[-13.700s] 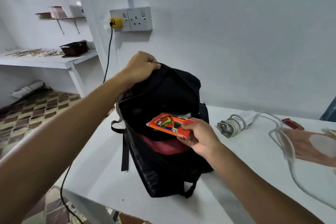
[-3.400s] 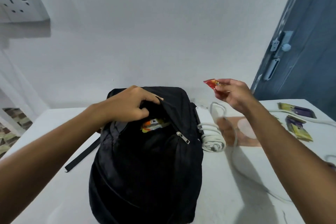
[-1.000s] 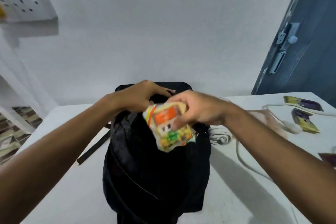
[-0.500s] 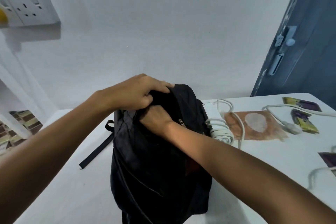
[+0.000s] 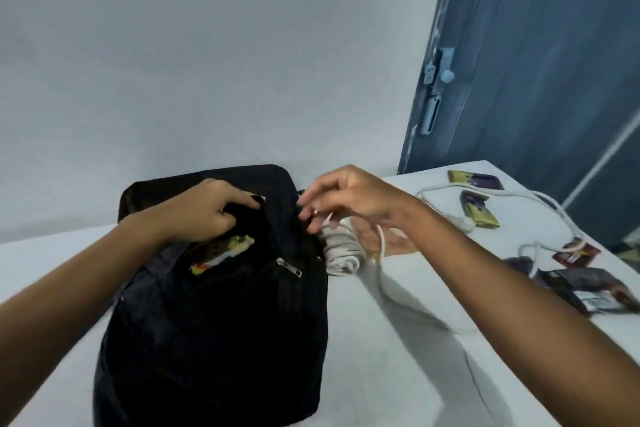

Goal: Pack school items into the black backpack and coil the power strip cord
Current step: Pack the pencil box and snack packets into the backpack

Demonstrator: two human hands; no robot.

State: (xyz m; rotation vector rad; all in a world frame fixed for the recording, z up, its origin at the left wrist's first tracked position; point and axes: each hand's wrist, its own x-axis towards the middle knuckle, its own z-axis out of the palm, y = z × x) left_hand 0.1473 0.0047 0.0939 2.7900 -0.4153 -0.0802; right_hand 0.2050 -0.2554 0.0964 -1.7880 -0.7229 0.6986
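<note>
Black backpack (no legible labels) gripped by left hand.

Upright black backpack, pocket unzipped over a colourful packet, coiled white cord touching its right side

Most of the bright packet is down inside the black backpack, only a strip shows, pic on it too fuzzy to read. The bag's bottom left corner is cut off by the pic's edge. Right hand is blurry & covers part of the white cord bundle & the brown flat thing behind it, maybe a pouch. Dark packets at the right are smeared, cut by the edge
</note>
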